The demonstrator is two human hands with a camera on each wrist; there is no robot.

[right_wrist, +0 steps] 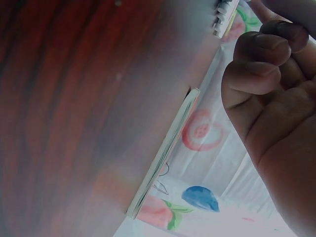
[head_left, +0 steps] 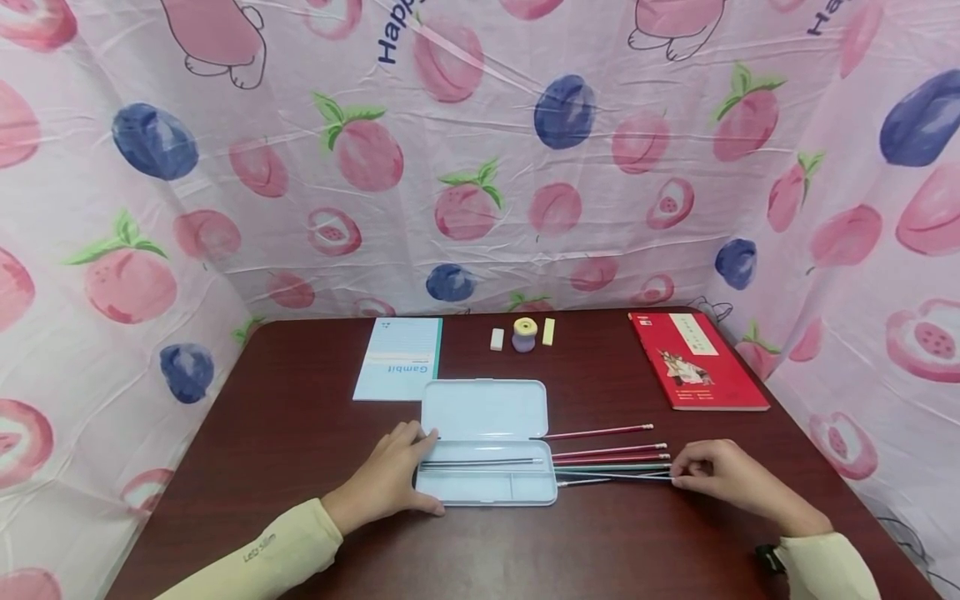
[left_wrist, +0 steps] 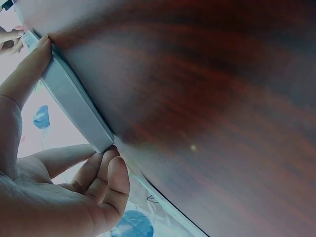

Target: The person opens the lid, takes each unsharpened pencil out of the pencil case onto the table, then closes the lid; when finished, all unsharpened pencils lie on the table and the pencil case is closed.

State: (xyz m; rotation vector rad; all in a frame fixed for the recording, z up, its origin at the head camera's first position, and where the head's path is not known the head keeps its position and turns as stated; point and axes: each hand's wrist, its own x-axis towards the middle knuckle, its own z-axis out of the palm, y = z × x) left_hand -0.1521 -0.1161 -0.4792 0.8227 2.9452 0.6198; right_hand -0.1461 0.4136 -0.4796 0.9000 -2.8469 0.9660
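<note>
A pale blue pencil case (head_left: pixel 483 489) lies on the table with its lid (head_left: pixel 484 410) raised at the back. Dark pencils (head_left: pixel 480 462) lie in its long rear compartment. My left hand (head_left: pixel 390 477) grips the case's left end, thumb at the front edge and fingers toward the hinge; the left wrist view shows the case's side (left_wrist: pixel 76 106) between thumb and fingers. To the right of the case, my right hand (head_left: pixel 723 475) pinches the end of a slim light-coloured pencil (head_left: pixel 637 476). Several red and green pencils (head_left: pixel 611 457) with eraser tips lie beside it.
Behind the case are a light blue notebook (head_left: pixel 397 360), a white eraser (head_left: pixel 497 339), a yellow-and-purple sharpener-like object (head_left: pixel 525 335) and a yellow strip (head_left: pixel 549 332). A red book (head_left: pixel 701 362) lies at the back right. Fruit-print cloth (head_left: pixel 465 208) hangs around the table.
</note>
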